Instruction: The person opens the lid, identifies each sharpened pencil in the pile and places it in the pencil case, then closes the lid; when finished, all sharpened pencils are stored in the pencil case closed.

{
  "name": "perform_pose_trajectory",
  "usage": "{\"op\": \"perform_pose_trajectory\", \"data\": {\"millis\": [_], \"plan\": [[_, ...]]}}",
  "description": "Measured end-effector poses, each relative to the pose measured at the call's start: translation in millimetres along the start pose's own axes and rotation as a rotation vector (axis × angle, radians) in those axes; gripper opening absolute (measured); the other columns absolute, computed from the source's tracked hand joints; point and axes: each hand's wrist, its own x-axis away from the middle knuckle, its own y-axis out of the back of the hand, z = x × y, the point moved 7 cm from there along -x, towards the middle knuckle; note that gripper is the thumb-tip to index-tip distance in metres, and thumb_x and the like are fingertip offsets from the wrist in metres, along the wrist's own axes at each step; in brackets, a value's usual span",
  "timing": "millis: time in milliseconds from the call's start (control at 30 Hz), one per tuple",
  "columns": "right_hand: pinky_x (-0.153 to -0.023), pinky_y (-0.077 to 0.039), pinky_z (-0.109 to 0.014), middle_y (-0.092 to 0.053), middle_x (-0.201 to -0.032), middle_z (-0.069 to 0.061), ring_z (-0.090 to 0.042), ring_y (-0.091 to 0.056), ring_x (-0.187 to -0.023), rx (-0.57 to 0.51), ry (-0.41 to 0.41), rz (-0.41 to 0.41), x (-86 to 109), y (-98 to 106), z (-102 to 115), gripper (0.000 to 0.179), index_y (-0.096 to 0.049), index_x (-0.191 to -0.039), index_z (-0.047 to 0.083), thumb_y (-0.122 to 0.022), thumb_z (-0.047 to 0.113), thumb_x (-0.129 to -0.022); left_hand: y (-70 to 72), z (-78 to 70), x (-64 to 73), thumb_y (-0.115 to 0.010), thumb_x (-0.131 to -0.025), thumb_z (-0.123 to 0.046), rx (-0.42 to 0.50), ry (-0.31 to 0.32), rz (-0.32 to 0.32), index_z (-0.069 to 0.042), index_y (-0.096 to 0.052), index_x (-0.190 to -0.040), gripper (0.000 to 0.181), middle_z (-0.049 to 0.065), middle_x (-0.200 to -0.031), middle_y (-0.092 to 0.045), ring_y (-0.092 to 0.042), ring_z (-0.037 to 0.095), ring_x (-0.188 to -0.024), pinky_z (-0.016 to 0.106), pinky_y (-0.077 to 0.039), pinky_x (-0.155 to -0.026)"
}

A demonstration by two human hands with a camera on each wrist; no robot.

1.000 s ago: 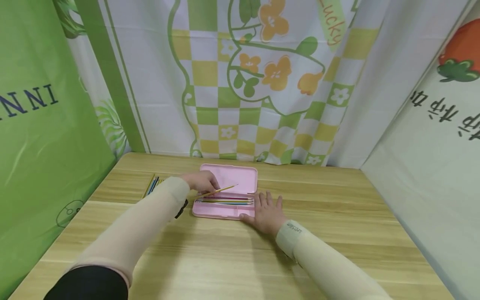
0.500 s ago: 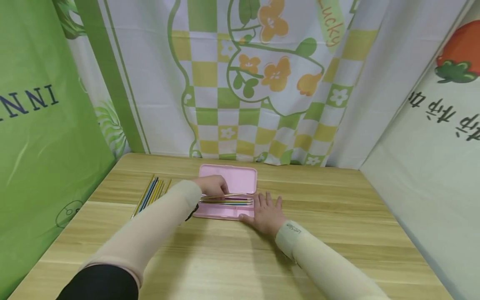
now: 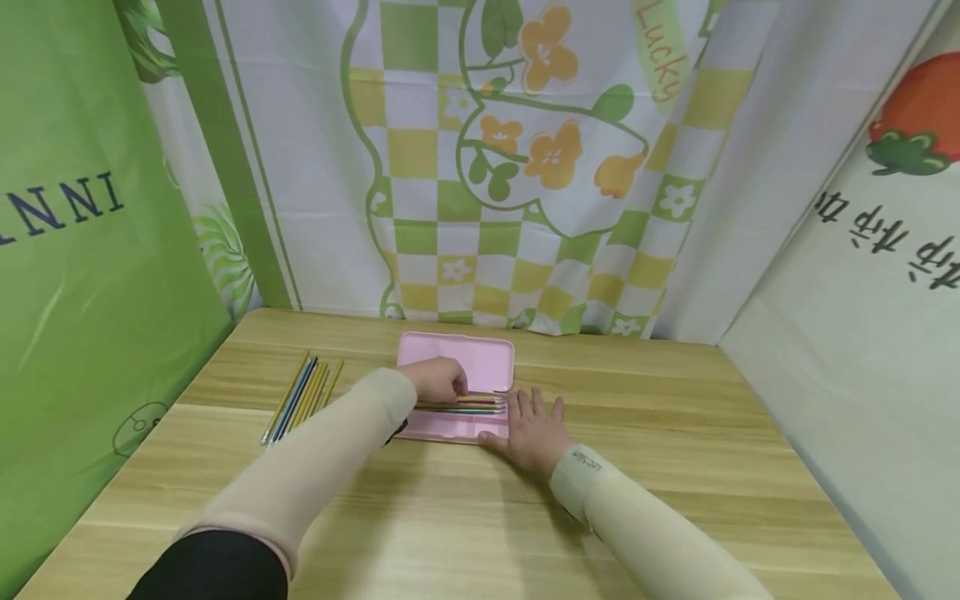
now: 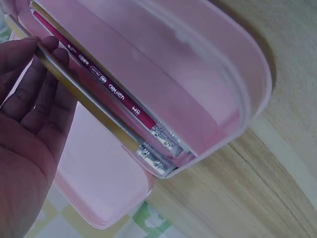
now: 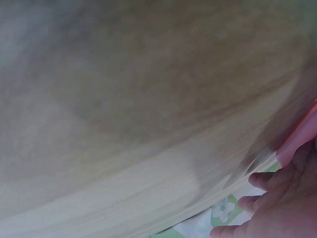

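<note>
A pink pencil case (image 3: 438, 428) lies open on the table, its lid (image 3: 487, 362) folded back toward the curtain. My left hand (image 3: 435, 379) is over its back part. In the left wrist view, thumb and fingers pinch a yellow pencil (image 4: 91, 100) near one end, and its silver ferrule end lies at the case's end wall. Beside it inside the case is a dark red HB pencil (image 4: 101, 77). More pencils (image 3: 480, 408) lie lengthwise in the case. My right hand (image 3: 536, 429) rests with spread fingers along the case's right end, thumb at the front corner.
Several yellow and blue pencils (image 3: 300, 400) lie side by side on the wooden table (image 3: 637, 417), left of the case. A patterned curtain (image 3: 487, 267) hangs behind the table, with a green cloth (image 3: 90, 333) on the left and a white one (image 3: 847, 350) on the right.
My left hand has carried the yellow pencil rightward and down into the case's back part, bringing it level with the others. More of the loose pencils show. The right hand stays put.
</note>
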Motion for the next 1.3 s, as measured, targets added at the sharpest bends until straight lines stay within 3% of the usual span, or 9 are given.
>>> {"op": "perform_pose_trajectory", "data": {"millis": [233, 433, 600, 833, 967, 1100, 1300], "plan": [[-0.115, -0.01, -0.075, -0.029, -0.163, -0.026, -0.049, -0.018, -0.151, -0.002, -0.003, 0.022, -0.1, -1, 1, 0.1, -0.024, -0.16, -0.004, -0.037, 0.074, -0.099, 8.4, -1.9, 6.0, -0.066, -0.089, -0.001, -0.004, -0.035, -0.049, -0.003, -0.076, -0.101, 0.016, 0.007, -0.102, -0.073, -0.067, 0.026, -0.104, 0.04, -0.053, -0.097], [-0.116, -0.007, -0.075, -0.026, -0.164, -0.026, -0.049, -0.016, -0.152, -0.018, -0.011, 0.026, -0.6, -3, -1, 0.102, -0.023, -0.16, -0.004, -0.037, 0.075, -0.098, 27.2, 12.8, 29.7, -0.062, -0.091, -0.002, 0.065, -0.017, -0.127, 0.0, -0.074, -0.104, 0.018, 0.01, -0.105, -0.072, -0.066, 0.028, -0.106, 0.041, -0.054, -0.097], [-0.116, -0.005, -0.074, -0.025, -0.165, -0.026, -0.049, -0.014, -0.152, -0.025, -0.006, 0.019, -3.1, -5, -2, 0.103, -0.023, -0.161, -0.004, -0.036, 0.076, -0.098, 44.0, 44.3, 58.4, -0.062, -0.096, -0.006, 0.185, -0.022, -0.166, 0.006, -0.071, -0.11, 0.021, 0.015, -0.107, -0.071, -0.067, 0.03, -0.103, 0.044, -0.055, -0.093], [-0.116, -0.004, -0.074, -0.023, -0.165, -0.025, -0.048, -0.012, -0.153, -0.016, -0.007, 0.019, -2.5, -3, -4, 0.103, -0.021, -0.161, -0.004, -0.036, 0.076, -0.098, 62.7, 97.8, 98.1, -0.058, -0.099, -0.007, 0.383, 0.104, -0.226, 0.014, -0.062, -0.118, 0.029, 0.027, -0.114, -0.067, -0.065, 0.036, -0.1, 0.044, -0.058, -0.085], [-0.116, -0.004, -0.074, -0.023, -0.165, -0.025, -0.048, -0.013, -0.153, -0.022, -0.007, 0.019, -1.9, -3, -4, 0.104, -0.021, -0.161, -0.005, -0.036, 0.076, -0.098, 69.2, 117.3, 117.4, -0.058, -0.098, -0.005, 0.434, 0.169, -0.287, 0.018, -0.059, -0.118, 0.03, 0.027, -0.108, -0.066, -0.064, 0.031, -0.094, 0.042, -0.058, -0.082], [-0.116, -0.004, -0.074, -0.024, -0.165, -0.025, -0.048, -0.012, -0.153, -0.015, -0.004, 0.016, -3.9, -8, -6, 0.107, -0.021, -0.161, -0.004, -0.033, 0.079, -0.096, 69.0, 136.2, 132.6, -0.056, -0.098, -0.002, 0.478, 0.204, -0.303, 0.021, -0.057, -0.119, 0.031, 0.025, -0.1, -0.064, -0.062, 0.026, -0.087, 0.043, -0.057, -0.08], [-0.116, -0.004, -0.074, -0.026, -0.164, -0.026, -0.048, -0.013, -0.152, -0.023, 0.002, 0.015, -2.8, -8, -5, 0.108, -0.023, -0.16, -0.006, -0.031, 0.081, -0.096, 68.1, 158.8, 159.4, -0.056, -0.096, -0.002, 0.447, 0.248, -0.323, 0.023, -0.058, -0.113, 0.03, 0.016, -0.087, -0.063, -0.058, 0.022, -0.079, 0.035, -0.054, -0.072]]}}
